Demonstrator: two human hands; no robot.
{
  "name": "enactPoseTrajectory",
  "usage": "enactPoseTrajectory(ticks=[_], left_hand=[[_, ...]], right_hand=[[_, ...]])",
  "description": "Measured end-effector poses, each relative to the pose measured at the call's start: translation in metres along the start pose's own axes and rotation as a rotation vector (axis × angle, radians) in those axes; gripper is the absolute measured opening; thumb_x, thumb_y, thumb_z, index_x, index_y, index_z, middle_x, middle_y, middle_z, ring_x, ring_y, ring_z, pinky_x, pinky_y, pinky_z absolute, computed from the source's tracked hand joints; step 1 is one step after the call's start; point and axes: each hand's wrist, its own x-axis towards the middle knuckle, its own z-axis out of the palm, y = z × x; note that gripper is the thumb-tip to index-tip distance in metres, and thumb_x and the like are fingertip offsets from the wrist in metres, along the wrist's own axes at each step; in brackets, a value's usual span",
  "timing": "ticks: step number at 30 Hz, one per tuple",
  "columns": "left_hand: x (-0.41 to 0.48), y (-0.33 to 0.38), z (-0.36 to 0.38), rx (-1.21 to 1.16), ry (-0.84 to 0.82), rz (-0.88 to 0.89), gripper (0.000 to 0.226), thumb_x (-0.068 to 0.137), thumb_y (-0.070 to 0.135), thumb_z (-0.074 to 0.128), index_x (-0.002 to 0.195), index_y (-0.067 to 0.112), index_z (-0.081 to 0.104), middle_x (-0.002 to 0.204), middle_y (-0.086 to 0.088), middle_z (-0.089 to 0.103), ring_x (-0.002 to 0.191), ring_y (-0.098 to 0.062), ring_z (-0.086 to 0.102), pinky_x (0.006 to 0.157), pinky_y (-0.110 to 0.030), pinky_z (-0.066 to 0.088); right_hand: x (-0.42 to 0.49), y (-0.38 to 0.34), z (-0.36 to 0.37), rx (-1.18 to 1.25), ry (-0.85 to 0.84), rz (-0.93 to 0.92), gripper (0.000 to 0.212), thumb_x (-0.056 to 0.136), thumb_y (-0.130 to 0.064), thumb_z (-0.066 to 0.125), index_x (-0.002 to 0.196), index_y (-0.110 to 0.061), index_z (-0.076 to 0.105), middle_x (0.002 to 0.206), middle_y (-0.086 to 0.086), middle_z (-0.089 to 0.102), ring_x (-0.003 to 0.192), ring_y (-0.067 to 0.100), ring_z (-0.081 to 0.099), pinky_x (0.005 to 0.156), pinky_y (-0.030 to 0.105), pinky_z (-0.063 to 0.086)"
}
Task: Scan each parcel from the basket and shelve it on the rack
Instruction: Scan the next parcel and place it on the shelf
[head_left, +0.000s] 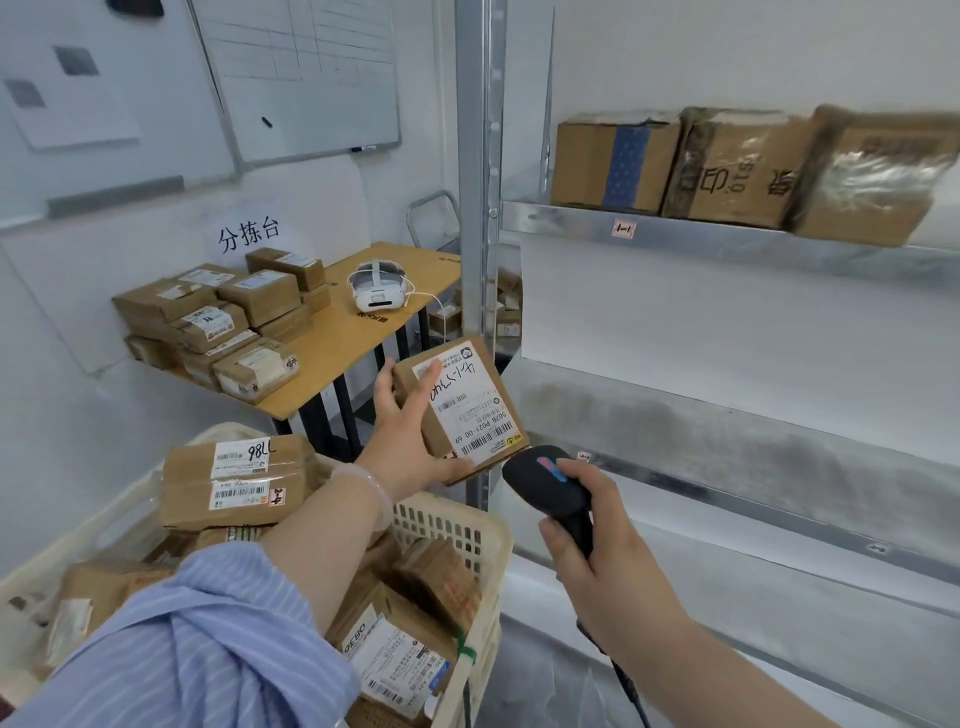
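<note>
The left hand (402, 426) grips a labelled parcel (462, 410) above the basket (457, 525), beside the rack (727, 426); the right hand (592, 540) wraps the scanner (550, 483), seemingly aimed at its label

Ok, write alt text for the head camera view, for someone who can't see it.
A person's left hand holds a small cardboard parcel, label showing, while the right hand aims a black barcode scanner at it. Below sits a basket of more parcels; a metal rack at right holds three boxes.
</note>
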Motion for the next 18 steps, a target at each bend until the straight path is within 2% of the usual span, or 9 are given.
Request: enactPoseTrajectory(ticks=[5,11,18], left_hand=[[0.007,0.021,-0.005,0.071,-0.02,0.04,0.13,0.065,0.03,0.093,0.152,0.052,0.0,0.146,0.029,-0.033,0.151,-0.017,-0.004,0.122,-0.037,0.009],[0.013,0.05,0.001,0.138,-0.009,0.088,0.131,0.062,0.031,0.094,0.151,0.053,0.001,0.147,0.026,-0.035,0.151,-0.019,-0.006,0.121,-0.037,0.011],[0.013,0.078,0.009,0.177,-0.026,0.097,0.129,0.066,0.03,0.092,0.153,0.048,0.0,0.15,0.018,-0.036,0.151,-0.023,-0.005,0.121,-0.039,0.015]], right_hand=[[-0.005,-0.01,-0.023,-0.003,-0.005,-0.04,0.057,0.097,-0.03,0.057,0.114,-0.075,0.027,0.101,-0.026,0.055,0.068,-0.014,0.055,0.053,0.007,0.041],[-0.011,-0.016,-0.05,-0.025,0.011,-0.029,0.048,0.094,-0.039,0.054,0.114,-0.074,0.027,0.102,-0.025,0.056,0.071,-0.011,0.055,0.055,0.009,0.041],[-0.02,-0.018,-0.074,-0.04,0.032,-0.024,0.043,0.093,-0.042,0.051,0.114,-0.071,0.028,0.091,-0.025,0.057,0.071,-0.008,0.055,0.057,0.008,0.041]])
